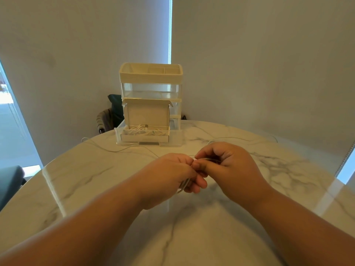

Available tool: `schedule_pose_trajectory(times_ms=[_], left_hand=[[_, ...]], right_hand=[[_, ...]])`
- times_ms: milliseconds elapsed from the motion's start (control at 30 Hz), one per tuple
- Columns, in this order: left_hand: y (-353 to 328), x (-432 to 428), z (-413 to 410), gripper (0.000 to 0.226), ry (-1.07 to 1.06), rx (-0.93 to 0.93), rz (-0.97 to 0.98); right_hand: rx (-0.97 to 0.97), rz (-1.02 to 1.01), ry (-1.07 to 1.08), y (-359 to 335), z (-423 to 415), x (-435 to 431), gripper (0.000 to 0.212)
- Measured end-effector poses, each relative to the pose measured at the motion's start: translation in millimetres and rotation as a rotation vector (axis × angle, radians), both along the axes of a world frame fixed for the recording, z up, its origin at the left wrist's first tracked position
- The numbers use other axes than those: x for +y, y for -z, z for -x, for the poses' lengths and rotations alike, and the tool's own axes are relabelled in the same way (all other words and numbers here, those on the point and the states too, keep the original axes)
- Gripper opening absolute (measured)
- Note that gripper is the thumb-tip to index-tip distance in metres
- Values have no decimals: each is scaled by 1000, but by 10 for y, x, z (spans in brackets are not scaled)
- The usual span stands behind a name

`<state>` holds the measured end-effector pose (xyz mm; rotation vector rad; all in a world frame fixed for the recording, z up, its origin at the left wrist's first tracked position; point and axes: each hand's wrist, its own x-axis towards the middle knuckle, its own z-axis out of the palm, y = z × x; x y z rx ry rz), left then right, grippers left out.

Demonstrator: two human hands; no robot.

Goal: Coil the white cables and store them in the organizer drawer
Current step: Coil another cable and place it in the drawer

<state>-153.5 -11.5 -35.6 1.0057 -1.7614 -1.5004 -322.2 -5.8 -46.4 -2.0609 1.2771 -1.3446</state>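
— Where do we have the white cable [184, 186]?

— Between our two hands, low over the near half of the desk [96, 179]. Our left hand [172, 175] has its fingers curled round a bunch of loops, and a few of them poke out under its fingers. Our right hand [226, 162] touches the left at the fingertips and pinches the same strands between thumb and bent fingers.

— And the rest of it?

— Thin white strands lie on the desk beyond our hands. One runs off to the left edge [115, 150] and another off to the right [240, 138]. We cannot tell whether they belong to one cable or two.

— How far off is the organizer [150, 75]?

— Well apart from our hands, at the far edge of the desk and straight ahead. Its bottom drawer [175, 136] is pulled out towards us. In it sits a pale box [147, 114] with its lid standing upright, and coiled cables [142, 131] lie inside that box.

— Any writing we can read?

— On the organizer and the box, we can make out none from here. Behind the organizer, on the left, part of a dark chair [112, 112] shows.
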Motion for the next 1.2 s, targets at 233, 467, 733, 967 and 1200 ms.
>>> schedule_pose_trajectory(times_ms=[233,467,733,967,1200], left_hand=[[49,-25,-34,18,59,-59,-21],[11,3,-28,22,61,-72,13],[-22,53,17,28,-103,-50,-13],[-12,52,40,43,-338,-114,118],[-10,35,41,47,-341,311,-56]], right_hand=[[179,127,43,21,26,-17,10],[130,92,26,35,85,-59,17],[61,42,52,62,122,-103,8],[-97,-32,-46,63,36,-20,12],[-277,-88,-201,62,-123,82,6]])
